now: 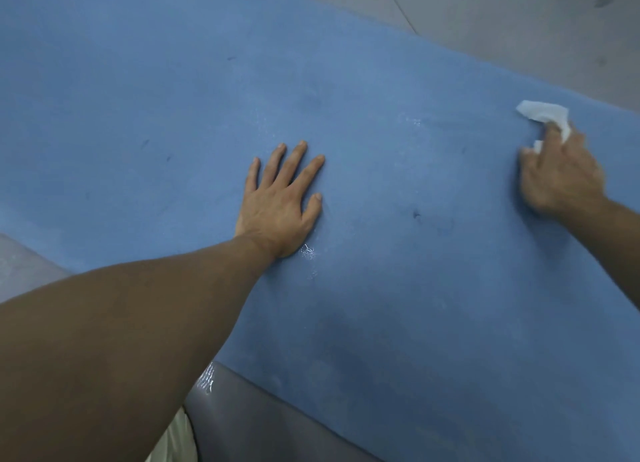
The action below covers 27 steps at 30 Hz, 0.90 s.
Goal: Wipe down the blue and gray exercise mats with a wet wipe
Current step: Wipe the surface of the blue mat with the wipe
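Head view: at seven o'clock the gray mat (277, 420) shows along the near edge of the blue mat (381, 306), which fills most of my frame. Near centre my left hand (280, 198) lies flat on the blue foam, splayed wide, pinning it. At three o'clock my right hand (561, 174) grips the bunched wet wipe (543, 113) by the mat's far edge. I judge the mat soft, light, apt to slide and slick where damp. The limp wipe is best held wadded.
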{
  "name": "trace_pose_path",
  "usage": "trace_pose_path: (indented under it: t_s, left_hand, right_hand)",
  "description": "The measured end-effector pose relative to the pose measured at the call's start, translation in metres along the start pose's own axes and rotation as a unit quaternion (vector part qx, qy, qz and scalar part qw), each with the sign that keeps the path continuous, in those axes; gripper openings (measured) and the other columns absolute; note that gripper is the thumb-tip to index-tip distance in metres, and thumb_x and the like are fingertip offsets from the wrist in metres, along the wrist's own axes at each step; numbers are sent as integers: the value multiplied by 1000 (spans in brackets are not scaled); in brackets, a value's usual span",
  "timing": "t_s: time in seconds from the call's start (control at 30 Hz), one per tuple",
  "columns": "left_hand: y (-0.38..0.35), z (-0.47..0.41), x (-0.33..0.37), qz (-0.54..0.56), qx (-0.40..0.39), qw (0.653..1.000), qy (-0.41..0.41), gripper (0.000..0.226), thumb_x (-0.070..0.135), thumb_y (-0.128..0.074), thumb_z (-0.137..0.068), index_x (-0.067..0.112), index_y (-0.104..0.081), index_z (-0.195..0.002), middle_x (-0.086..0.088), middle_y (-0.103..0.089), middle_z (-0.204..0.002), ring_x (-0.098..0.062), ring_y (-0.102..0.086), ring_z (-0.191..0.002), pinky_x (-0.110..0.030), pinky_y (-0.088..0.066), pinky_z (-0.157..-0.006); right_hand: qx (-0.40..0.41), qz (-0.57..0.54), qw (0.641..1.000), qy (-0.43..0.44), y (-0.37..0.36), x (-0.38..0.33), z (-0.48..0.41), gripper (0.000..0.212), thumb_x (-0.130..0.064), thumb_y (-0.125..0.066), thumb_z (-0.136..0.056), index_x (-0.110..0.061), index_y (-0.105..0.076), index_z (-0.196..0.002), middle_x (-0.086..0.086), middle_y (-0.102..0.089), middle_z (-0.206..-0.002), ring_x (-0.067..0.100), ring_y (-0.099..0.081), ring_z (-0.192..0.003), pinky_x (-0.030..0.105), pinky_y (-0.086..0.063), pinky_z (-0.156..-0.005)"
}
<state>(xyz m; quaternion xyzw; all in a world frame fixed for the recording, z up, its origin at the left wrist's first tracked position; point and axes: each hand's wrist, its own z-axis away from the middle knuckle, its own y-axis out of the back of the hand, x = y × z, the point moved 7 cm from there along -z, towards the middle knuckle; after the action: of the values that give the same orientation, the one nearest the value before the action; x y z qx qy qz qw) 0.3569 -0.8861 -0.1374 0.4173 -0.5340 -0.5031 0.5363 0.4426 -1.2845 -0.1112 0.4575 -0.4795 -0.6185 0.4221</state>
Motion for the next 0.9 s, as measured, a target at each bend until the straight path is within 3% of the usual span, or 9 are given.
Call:
trace_pose_path:
  t_s: [0.1, 0.2, 0.37, 0.53, 0.6, 0.73, 0.9]
  left_hand:
    - [0, 0, 0, 2, -1, 1000, 1, 64, 53, -21, -101, 41, -16, -163, 11, -7, -173, -18, -2, -160, -51, -2, -128]
    - [1, 0, 0, 1, -3, 1000, 1, 64, 52, -21, -101, 41, -16, -163, 12, -6, -173, -18, -1, -160, -51, -2, -128]
    - [2, 1, 2, 6, 3, 1000, -2, 64, 52, -23, -100, 40, -19, -163, 10, -9, -173, -19, -4, -160, -52, -4, -128]
    - [1, 1, 0, 14, 9, 1000, -5, 63, 51, -25, -101, 39, -21, -163, 10, -10, -173, -19, -4, -160, -53, -5, -128]
    - [1, 0, 0, 14, 10, 1000, -5, 63, 52, -26, -101, 39, -21, -163, 10, -10, -173, -19, -4, -160, -54, -5, -128]
    - [-1, 0, -2, 12, 9, 1000, -4, 64, 52, -25, -101, 40, -19, -163, 10, -10, -173, -19, -4, -160, -53, -5, -128]
    - [-1, 0, -2, 11, 8, 1000, -1, 64, 52, -25, -100, 40, -20, -163, 11, -11, -173, -19, -5, -160, -52, -5, -128]
  right_hand:
    - [-14, -18, 998, -59, -1, 17, -1, 56, -35, -38, -108, -7, -28, -157, 28, -25, -161, 51, -34, -142, 57, -27, -119]
    - [-7, -59, 996, -62, -6, -2, -4, 60, -37, -38, -107, -4, -28, -156, 24, -23, -164, 45, -30, -147, 52, -25, -123]
    - [-70, -64, 995, 43, -29, -88, -3, 70, -43, -33, -110, -4, -10, -163, 16, 3, -172, 32, -3, -159, 45, -8, -129]
    - [-144, -19, 968, 204, -45, -178, 13, 68, -47, -26, -110, -13, -8, -165, 8, 8, -173, 22, 4, -160, 41, -2, -129]
    - [-159, -11, 960, 231, -47, -191, 17, 67, -48, -22, -109, -16, -6, -165, 3, 9, -174, 17, 7, -160, 42, 0, -129]
    - [-113, -1, 972, 205, -34, -162, -1, 64, -45, -26, -109, -18, -13, -165, 5, -4, -173, 20, -8, -159, 45, -9, -128]
    - [-35, -12, 998, 42, -9, -56, -39, 56, -42, -34, -106, -17, -31, -156, 23, -33, -158, 44, -39, -142, 52, -31, -118]
